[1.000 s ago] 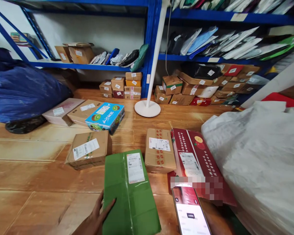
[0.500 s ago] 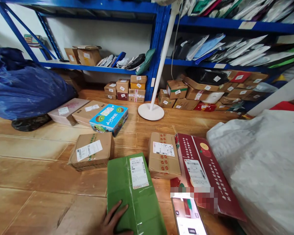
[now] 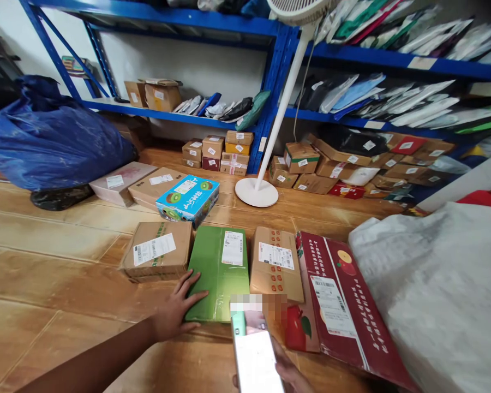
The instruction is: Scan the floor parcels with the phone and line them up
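Observation:
A flat green parcel [image 3: 216, 267] with a white label lies on the wooden floor between two brown cardboard boxes. My left hand [image 3: 175, 311] rests with spread fingers on its near left corner. My right hand [image 3: 288, 374] holds a phone [image 3: 256, 357] with a lit screen over the parcel's near edge. The brown box [image 3: 157, 251] on the left and the taped brown box [image 3: 276, 262] on the right flank the green parcel closely. A long dark red fruit box [image 3: 339, 305] lies further right.
A blue kiwi box [image 3: 188, 199] and two flat boxes lie behind. A white fan stand [image 3: 257, 191] rises at centre. Blue shelving [image 3: 270, 114] holds parcels and mailers. A blue bag [image 3: 53, 136] sits left, a big white sack [image 3: 442, 295] right.
The green parcel has slid forward into the gap between the two brown boxes, pushed by my left hand. The phone has moved left with my right hand, and the view has tilted upward.

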Action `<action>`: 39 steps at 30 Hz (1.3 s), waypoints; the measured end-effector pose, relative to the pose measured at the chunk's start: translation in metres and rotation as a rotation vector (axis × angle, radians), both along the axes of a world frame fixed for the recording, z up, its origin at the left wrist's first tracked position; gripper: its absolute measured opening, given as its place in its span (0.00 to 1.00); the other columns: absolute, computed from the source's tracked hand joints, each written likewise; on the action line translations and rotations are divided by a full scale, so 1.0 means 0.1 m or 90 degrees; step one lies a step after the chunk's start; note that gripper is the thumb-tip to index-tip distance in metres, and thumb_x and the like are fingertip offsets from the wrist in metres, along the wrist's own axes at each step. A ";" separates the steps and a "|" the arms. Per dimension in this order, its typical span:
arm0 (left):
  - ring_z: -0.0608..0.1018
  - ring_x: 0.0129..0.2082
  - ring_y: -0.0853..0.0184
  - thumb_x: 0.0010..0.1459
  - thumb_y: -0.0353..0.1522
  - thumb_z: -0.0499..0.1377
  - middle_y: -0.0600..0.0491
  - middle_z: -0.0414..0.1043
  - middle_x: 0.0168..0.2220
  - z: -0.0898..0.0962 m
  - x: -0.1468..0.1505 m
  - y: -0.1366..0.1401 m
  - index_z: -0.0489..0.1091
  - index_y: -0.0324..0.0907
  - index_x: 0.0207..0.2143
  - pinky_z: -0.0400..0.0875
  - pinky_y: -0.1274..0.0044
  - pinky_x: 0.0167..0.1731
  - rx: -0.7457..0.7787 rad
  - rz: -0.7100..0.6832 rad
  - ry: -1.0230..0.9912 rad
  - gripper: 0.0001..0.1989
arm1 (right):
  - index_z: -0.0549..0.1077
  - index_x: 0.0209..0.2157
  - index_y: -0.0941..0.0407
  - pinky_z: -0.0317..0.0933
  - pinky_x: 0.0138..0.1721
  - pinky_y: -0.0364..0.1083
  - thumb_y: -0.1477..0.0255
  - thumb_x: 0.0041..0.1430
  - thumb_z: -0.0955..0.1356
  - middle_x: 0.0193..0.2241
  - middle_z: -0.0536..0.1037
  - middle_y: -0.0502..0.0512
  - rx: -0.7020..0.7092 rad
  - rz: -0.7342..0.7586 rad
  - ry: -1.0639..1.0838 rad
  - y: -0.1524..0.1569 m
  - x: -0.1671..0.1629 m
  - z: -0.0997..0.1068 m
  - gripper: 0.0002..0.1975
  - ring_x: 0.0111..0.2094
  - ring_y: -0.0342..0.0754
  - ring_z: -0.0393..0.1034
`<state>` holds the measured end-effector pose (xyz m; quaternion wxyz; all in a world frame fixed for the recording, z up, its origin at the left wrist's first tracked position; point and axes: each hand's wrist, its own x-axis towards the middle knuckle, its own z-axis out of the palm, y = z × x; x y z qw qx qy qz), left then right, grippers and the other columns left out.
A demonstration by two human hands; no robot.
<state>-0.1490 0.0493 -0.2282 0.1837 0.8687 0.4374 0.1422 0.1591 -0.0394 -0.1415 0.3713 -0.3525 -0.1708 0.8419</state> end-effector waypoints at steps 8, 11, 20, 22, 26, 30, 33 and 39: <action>0.42 0.68 0.45 0.43 0.26 0.66 0.42 0.43 0.67 -0.02 0.03 -0.09 0.57 0.49 0.58 0.54 0.49 0.61 -0.004 0.059 -0.020 0.39 | 0.75 0.43 0.56 0.70 0.35 0.47 0.48 0.46 0.72 0.36 0.85 0.56 0.007 -0.130 -0.059 0.48 -0.84 0.03 0.30 0.32 0.51 0.79; 0.42 0.68 0.45 0.47 0.32 0.66 0.43 0.43 0.67 0.03 0.04 -0.08 0.57 0.49 0.58 0.54 0.48 0.61 -0.034 0.058 0.003 0.36 | 0.73 0.44 0.55 0.71 0.34 0.49 0.44 0.43 0.71 0.35 0.85 0.56 0.022 -0.183 -0.063 0.66 -1.00 0.11 0.34 0.32 0.54 0.80; 0.40 0.68 0.45 0.52 0.41 0.64 0.40 0.41 0.68 0.11 0.06 -0.05 0.58 0.48 0.59 0.51 0.48 0.62 -0.114 0.071 0.058 0.34 | 0.72 0.47 0.50 0.67 0.49 0.51 0.47 0.41 0.74 0.47 0.81 0.50 0.072 -0.302 0.003 1.06 -1.01 0.31 0.33 0.52 0.55 0.72; 0.40 0.68 0.45 0.52 0.41 0.64 0.40 0.41 0.68 0.11 0.06 -0.06 0.58 0.48 0.60 0.51 0.48 0.62 -0.119 0.073 0.058 0.34 | 0.71 0.49 0.50 0.68 0.49 0.52 0.47 0.41 0.74 0.47 0.82 0.51 0.067 -0.306 -0.004 1.09 -0.99 0.33 0.35 0.52 0.55 0.72; 0.40 0.68 0.46 0.51 0.39 0.65 0.42 0.41 0.69 0.08 0.05 -0.07 0.57 0.51 0.60 0.53 0.48 0.62 -0.100 0.081 0.054 0.35 | 0.67 0.53 0.49 0.70 0.46 0.53 0.45 0.41 0.72 0.47 0.81 0.52 0.059 -0.295 -0.032 1.10 -0.97 0.33 0.40 0.49 0.56 0.75; 0.40 0.68 0.47 0.51 0.40 0.65 0.42 0.41 0.69 0.09 0.06 -0.07 0.58 0.50 0.60 0.53 0.49 0.62 -0.113 0.083 0.063 0.34 | 0.65 0.55 0.50 0.71 0.43 0.52 0.44 0.43 0.70 0.45 0.82 0.53 0.074 -0.279 -0.060 1.10 -0.95 0.31 0.40 0.44 0.55 0.77; 0.40 0.68 0.46 0.51 0.39 0.64 0.41 0.40 0.69 0.10 0.06 -0.08 0.58 0.49 0.59 0.53 0.49 0.62 -0.117 0.084 0.066 0.34 | 0.65 0.55 0.50 0.71 0.39 0.51 0.43 0.44 0.69 0.42 0.83 0.52 0.084 -0.276 -0.074 1.10 -0.95 0.32 0.40 0.38 0.54 0.78; 0.41 0.68 0.45 0.51 0.41 0.65 0.43 0.41 0.69 0.05 0.04 -0.08 0.58 0.52 0.59 0.54 0.48 0.61 -0.102 0.083 0.048 0.35 | 0.64 0.55 0.49 0.70 0.33 0.51 0.42 0.45 0.68 0.40 0.84 0.52 0.093 -0.250 -0.101 1.09 -0.93 0.37 0.40 0.32 0.54 0.79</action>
